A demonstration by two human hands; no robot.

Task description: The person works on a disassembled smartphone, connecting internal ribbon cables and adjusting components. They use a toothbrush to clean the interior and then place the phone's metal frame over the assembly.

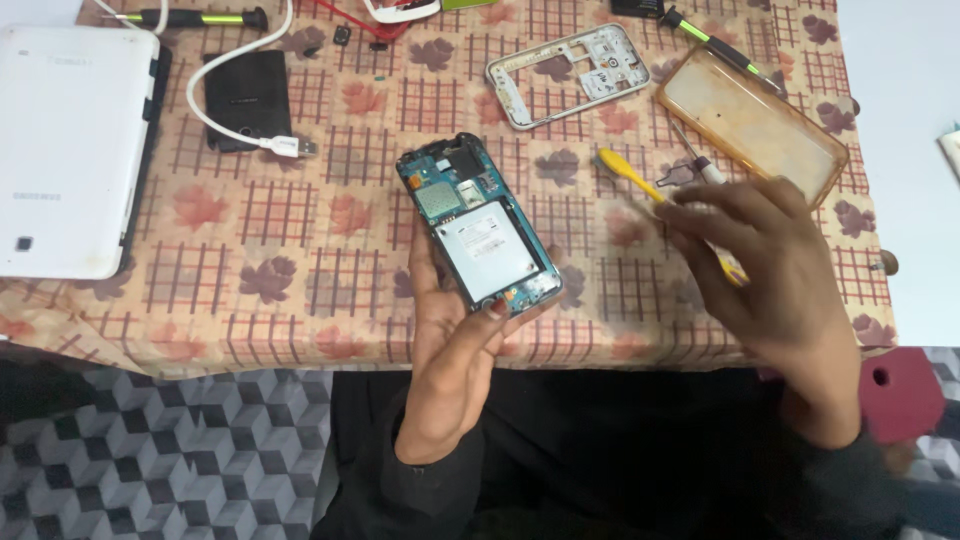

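Note:
My left hand (455, 350) holds an opened phone (478, 225) above the table's near edge, its back cover off so the blue circuit board and a silver shield plate show. To the right, my right hand (775, 275) is blurred and grips a yellow-handled tool (630, 177) whose tip points up-left toward the phone but stays apart from it.
On the patterned tablecloth (280, 210) lie a white tablet (70, 140) at left, a black battery (247, 98) with a white cable (285, 145), a silver phone frame (568, 75), an amber phone case (750, 120) and green-black screwdrivers (195, 17).

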